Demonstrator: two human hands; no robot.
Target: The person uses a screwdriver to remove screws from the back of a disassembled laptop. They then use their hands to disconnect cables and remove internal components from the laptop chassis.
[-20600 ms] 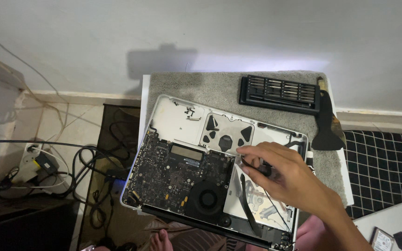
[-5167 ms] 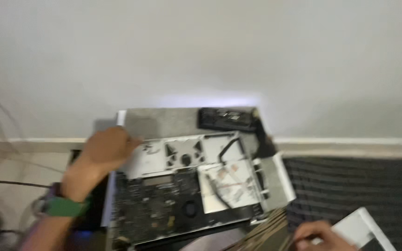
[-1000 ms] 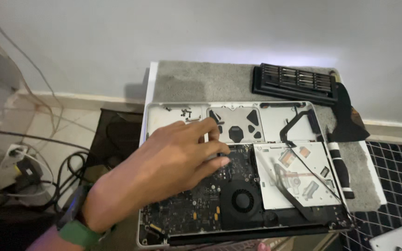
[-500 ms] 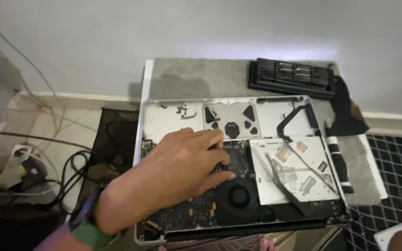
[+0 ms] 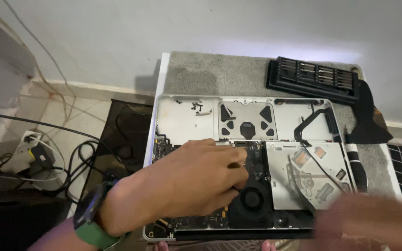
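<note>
Blur fills the lower right of the frame, where the right hand sweeps in over the near edge of the laptop; whether its fingers are spread or closed on anything cannot be told. Left of it, the left hand, with a green watch on the wrist, lies palm down across the logic board at lower centre, fingers together and bent, tips pressing near the board's right edge just above the round fan; nothing shows clamped in them. The step in hand looks like working at a connector or a small part on the board by touch. The next move probably calls for a light, steady pull or press with the fingertips, keeping clear of the thin ribbon cables around there. Right of the board sits the silver drive, crossed by a black cable. Farther up, the bare shell holds loose screws at upper centre-left and the trackpad back. Beyond the laptop, on the grey mat, a black bit case lies at upper right, with a screwdriver along the right edge.
</note>
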